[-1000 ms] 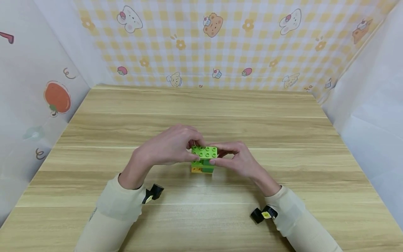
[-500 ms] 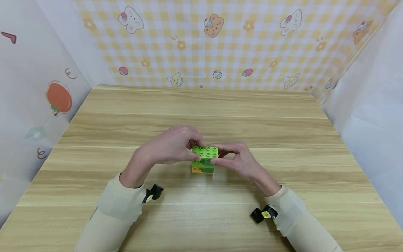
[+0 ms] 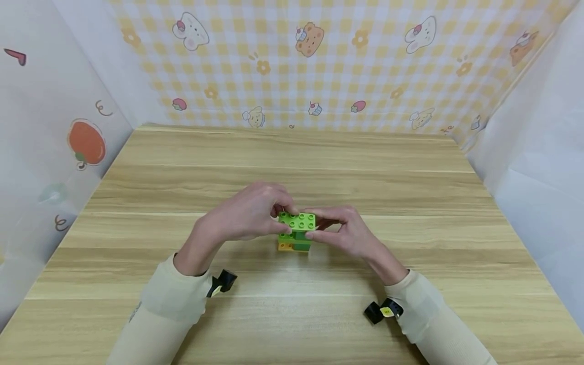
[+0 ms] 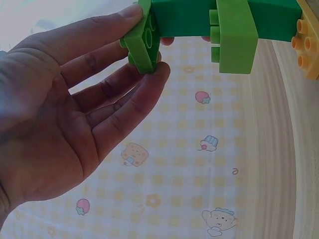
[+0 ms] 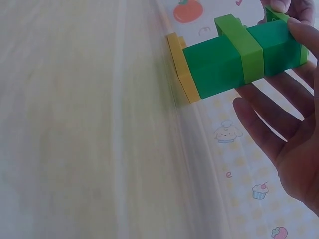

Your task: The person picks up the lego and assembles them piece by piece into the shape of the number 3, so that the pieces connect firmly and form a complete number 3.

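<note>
A small brick stack stands on the wooden table [image 3: 292, 157]. It has a light green brick [image 3: 297, 221] on top, dark green and light green bricks under it, and an orange base brick [image 3: 285, 246]. My left hand [image 3: 272, 218] pinches the top brick's left end between thumb and fingers. My right hand [image 3: 326, 228] pinches its right end. In the left wrist view the fingers [image 4: 124, 94] close on the light green brick [image 4: 144, 40]. The right wrist view shows the thumb and fingers [image 5: 269, 129] around the stack [image 5: 234, 57] above its orange base [image 5: 180, 67].
Walls enclose the table: yellow checked cartoon paper at the back [image 3: 310, 66] and pale panels at the left [image 3: 55, 142] and right [image 3: 538, 152]. Black wrist cameras [image 3: 222, 281] [image 3: 380, 310] sit at my cream sleeves. Bare wood lies all round the stack.
</note>
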Motion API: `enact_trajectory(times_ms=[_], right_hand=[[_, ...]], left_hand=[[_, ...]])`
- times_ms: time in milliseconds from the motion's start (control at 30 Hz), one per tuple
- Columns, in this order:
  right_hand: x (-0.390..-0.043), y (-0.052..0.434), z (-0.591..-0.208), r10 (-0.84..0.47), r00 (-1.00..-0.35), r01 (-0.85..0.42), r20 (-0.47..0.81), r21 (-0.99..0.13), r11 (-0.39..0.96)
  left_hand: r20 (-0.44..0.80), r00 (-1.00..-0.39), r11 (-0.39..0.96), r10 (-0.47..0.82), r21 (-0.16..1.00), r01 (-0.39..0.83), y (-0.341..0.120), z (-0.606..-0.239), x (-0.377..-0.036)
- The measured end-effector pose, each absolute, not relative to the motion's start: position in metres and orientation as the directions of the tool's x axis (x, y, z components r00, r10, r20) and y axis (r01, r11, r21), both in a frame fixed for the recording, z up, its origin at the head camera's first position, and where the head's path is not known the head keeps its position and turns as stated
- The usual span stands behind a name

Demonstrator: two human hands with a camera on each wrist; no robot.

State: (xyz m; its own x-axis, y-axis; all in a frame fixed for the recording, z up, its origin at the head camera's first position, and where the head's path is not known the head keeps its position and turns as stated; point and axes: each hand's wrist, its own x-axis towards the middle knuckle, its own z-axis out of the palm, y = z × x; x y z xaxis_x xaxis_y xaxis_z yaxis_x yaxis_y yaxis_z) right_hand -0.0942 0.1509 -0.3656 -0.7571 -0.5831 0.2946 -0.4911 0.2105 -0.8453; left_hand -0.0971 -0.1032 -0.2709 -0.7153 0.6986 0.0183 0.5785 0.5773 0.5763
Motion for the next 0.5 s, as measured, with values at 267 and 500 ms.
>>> enact_trajectory(times_ms=[267,500], right_hand=[[-0.0948,0.1549,-0.3651,-0.584,-0.791,-0.390,0.181,-0.885,0.254],[-0.0954,0.1574,-0.3654,-0.582,-0.807,-0.313,0.098,-0.907,0.281]], left_hand=[[0.011,-0.712,0.572,0.702,0.587,0.573,-0.1043,-0.2715,-0.0982],[0.011,-0.697,0.558,0.717,0.591,0.583,-0.1057,-0.2714,-0.0989]])
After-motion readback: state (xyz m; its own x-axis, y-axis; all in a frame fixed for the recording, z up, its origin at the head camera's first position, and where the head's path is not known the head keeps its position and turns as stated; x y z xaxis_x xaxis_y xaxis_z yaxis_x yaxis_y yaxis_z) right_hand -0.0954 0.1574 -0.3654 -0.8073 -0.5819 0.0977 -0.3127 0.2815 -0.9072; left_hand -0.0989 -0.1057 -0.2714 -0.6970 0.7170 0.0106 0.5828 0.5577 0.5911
